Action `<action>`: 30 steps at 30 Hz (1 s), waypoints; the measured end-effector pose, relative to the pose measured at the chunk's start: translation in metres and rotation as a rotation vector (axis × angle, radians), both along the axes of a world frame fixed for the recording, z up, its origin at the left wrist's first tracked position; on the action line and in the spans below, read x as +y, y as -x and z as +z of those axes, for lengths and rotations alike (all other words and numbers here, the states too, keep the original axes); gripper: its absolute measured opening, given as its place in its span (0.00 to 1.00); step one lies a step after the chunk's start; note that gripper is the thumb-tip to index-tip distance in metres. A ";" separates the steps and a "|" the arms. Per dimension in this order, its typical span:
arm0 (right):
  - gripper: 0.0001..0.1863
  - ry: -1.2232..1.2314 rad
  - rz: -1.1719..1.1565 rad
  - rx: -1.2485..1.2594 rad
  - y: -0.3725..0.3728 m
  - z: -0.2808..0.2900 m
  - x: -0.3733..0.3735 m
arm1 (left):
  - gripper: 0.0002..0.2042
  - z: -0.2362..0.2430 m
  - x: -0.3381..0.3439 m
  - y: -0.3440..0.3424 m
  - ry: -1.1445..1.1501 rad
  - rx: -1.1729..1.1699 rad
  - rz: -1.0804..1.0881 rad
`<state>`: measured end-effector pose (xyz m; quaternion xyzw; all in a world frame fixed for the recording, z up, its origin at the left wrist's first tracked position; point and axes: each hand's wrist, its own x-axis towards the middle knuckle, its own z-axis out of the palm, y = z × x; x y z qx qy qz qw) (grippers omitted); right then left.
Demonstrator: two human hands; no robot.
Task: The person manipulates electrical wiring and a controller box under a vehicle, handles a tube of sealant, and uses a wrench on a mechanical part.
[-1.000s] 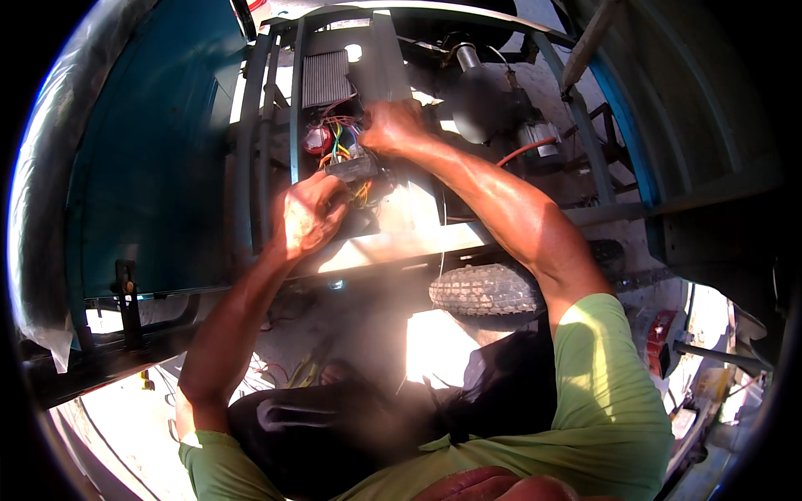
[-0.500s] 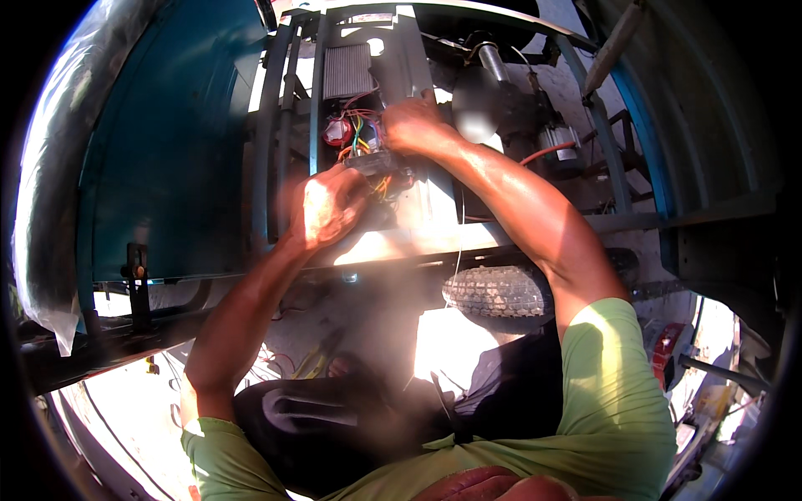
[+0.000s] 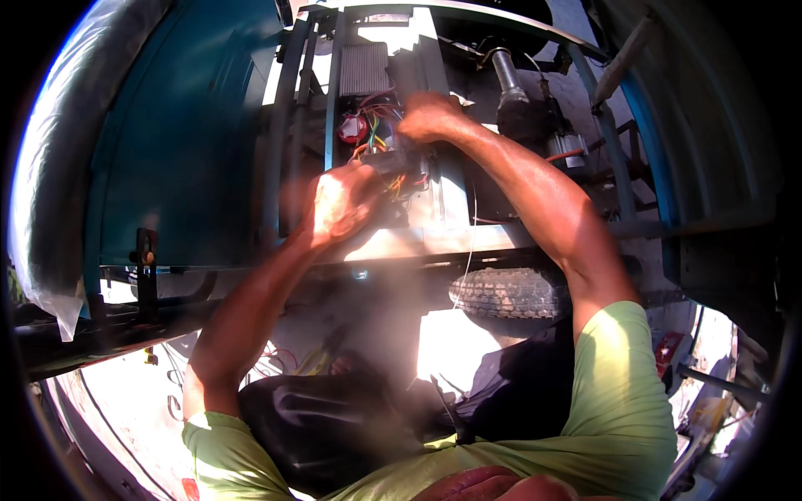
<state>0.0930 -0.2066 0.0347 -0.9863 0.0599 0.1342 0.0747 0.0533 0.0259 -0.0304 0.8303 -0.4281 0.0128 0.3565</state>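
Both my hands are at a bundle of coloured wires (image 3: 378,138) inside a metal frame. My left hand (image 3: 341,204) is closed, its fingertips at the near end of a dark, flat wiring piece (image 3: 389,162). On the far right side of the bundle, my right hand (image 3: 430,117) is bent inward with curled fingers; what they pinch is hidden. A red round part (image 3: 352,128) with a pale face lies left of the wires. Yellow and orange wire ends (image 3: 398,185) stick out below the dark piece.
A finned metal box (image 3: 364,68) sits beyond the wires. Blue-green panel (image 3: 184,159) stands left; frame bars (image 3: 332,100) run alongside. A motor-like part with a metal tube (image 3: 506,71) is at right. A tyre (image 3: 505,292) lies below the near crossbar (image 3: 451,240), beside a hanging thin white wire (image 3: 470,250).
The view has shifted slightly, so the frame and wires appear farther right. Both hands stay at the wire bundle, with only small movement.
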 end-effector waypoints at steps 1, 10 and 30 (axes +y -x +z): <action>0.23 -0.032 0.041 0.009 -0.002 0.006 -0.007 | 0.06 -0.001 0.000 0.000 0.007 0.001 0.000; 0.20 -0.525 -0.126 0.255 0.030 0.034 -0.095 | 0.07 0.006 -0.001 0.002 0.001 0.028 -0.007; 0.17 -1.484 -0.555 -0.240 0.134 0.031 -0.218 | 0.05 0.011 0.000 0.004 -0.038 0.036 0.012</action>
